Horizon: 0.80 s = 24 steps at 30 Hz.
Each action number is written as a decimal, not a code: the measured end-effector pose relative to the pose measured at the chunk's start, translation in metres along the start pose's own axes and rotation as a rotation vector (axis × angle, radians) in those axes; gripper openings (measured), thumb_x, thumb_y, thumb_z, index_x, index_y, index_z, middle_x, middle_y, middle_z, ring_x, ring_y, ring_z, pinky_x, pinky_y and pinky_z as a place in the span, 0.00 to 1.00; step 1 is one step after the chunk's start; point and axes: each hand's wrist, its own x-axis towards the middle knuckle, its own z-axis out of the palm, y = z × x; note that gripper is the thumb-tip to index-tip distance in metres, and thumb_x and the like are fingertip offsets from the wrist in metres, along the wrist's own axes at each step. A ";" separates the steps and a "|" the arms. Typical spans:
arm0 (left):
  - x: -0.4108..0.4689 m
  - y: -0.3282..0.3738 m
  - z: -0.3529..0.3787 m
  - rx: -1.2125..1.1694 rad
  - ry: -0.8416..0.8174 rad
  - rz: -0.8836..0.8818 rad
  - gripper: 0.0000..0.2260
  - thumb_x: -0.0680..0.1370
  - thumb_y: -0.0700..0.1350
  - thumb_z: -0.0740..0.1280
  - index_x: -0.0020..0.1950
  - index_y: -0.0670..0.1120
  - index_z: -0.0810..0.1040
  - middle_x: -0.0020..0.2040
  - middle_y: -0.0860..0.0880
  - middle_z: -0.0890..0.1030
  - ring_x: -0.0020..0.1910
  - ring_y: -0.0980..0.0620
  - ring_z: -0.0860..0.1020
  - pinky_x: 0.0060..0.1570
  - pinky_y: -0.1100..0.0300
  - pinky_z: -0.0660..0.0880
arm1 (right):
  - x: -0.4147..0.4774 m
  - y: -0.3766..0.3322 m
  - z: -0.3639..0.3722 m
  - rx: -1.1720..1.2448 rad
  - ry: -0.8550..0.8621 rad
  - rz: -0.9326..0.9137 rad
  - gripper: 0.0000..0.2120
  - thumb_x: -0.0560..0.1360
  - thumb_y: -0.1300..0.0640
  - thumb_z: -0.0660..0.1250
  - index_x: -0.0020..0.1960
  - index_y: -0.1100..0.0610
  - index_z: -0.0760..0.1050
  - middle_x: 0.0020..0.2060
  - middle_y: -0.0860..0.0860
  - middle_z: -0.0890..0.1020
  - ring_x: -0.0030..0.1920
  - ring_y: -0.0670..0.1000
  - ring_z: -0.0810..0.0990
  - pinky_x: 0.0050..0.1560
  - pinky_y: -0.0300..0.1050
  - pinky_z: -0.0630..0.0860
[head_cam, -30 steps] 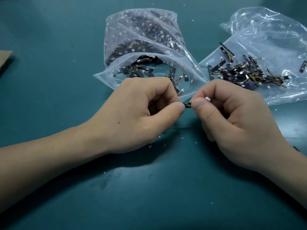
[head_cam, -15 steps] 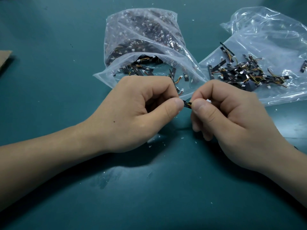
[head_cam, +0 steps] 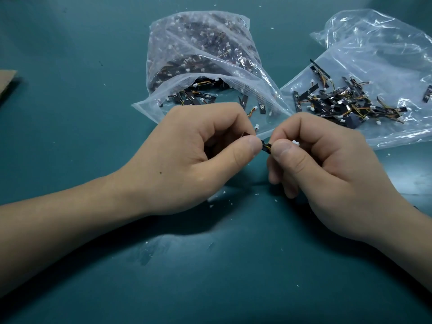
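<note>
No readable text, labels or numbers on bags, parts or table.

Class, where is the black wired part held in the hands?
Head view, mid-frame: the black wired part is pinched between the left hand and right hand, just in front of the open mouth of the fuller plastic bag.

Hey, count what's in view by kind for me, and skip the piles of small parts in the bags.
Plastic bags: 2, middle and right
Cardboard piece: 1
Wired part being held: 1
Total: 4
</note>
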 end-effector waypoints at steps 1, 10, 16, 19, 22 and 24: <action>0.000 0.000 0.000 -0.008 -0.008 0.017 0.05 0.79 0.45 0.70 0.45 0.45 0.79 0.34 0.51 0.77 0.30 0.49 0.74 0.31 0.60 0.71 | 0.000 0.000 0.000 -0.001 0.001 -0.005 0.06 0.81 0.49 0.61 0.46 0.45 0.73 0.33 0.45 0.82 0.29 0.51 0.77 0.29 0.43 0.72; 0.001 -0.008 0.000 -0.027 0.020 0.091 0.05 0.78 0.46 0.73 0.52 0.50 0.79 0.44 0.52 0.80 0.32 0.47 0.78 0.32 0.50 0.75 | -0.001 0.000 0.000 0.059 0.006 0.000 0.06 0.82 0.49 0.62 0.46 0.46 0.74 0.32 0.46 0.82 0.26 0.50 0.78 0.28 0.40 0.73; 0.003 -0.008 -0.001 0.008 0.013 0.142 0.07 0.78 0.43 0.74 0.54 0.52 0.82 0.45 0.53 0.81 0.35 0.48 0.77 0.36 0.56 0.75 | -0.001 0.001 0.001 0.039 -0.004 0.011 0.06 0.81 0.48 0.62 0.47 0.46 0.75 0.33 0.45 0.83 0.25 0.50 0.76 0.27 0.41 0.71; 0.005 -0.008 -0.002 -0.023 0.018 0.117 0.04 0.79 0.44 0.73 0.53 0.51 0.83 0.46 0.49 0.82 0.38 0.45 0.78 0.37 0.50 0.76 | -0.001 0.000 0.002 0.064 0.048 0.015 0.06 0.81 0.48 0.64 0.46 0.47 0.77 0.33 0.45 0.84 0.24 0.49 0.77 0.26 0.38 0.71; 0.005 -0.007 -0.002 -0.085 0.011 0.045 0.04 0.81 0.42 0.70 0.53 0.50 0.82 0.44 0.50 0.84 0.35 0.46 0.80 0.34 0.55 0.75 | -0.001 0.001 0.003 0.059 0.087 0.021 0.07 0.82 0.51 0.67 0.45 0.47 0.76 0.33 0.45 0.84 0.24 0.49 0.77 0.27 0.36 0.71; 0.005 -0.007 -0.002 -0.167 -0.017 -0.008 0.05 0.81 0.40 0.68 0.53 0.49 0.82 0.43 0.53 0.84 0.32 0.50 0.80 0.33 0.63 0.74 | -0.001 0.001 0.003 0.016 0.074 0.007 0.07 0.81 0.52 0.67 0.45 0.46 0.75 0.33 0.45 0.84 0.26 0.49 0.78 0.29 0.36 0.71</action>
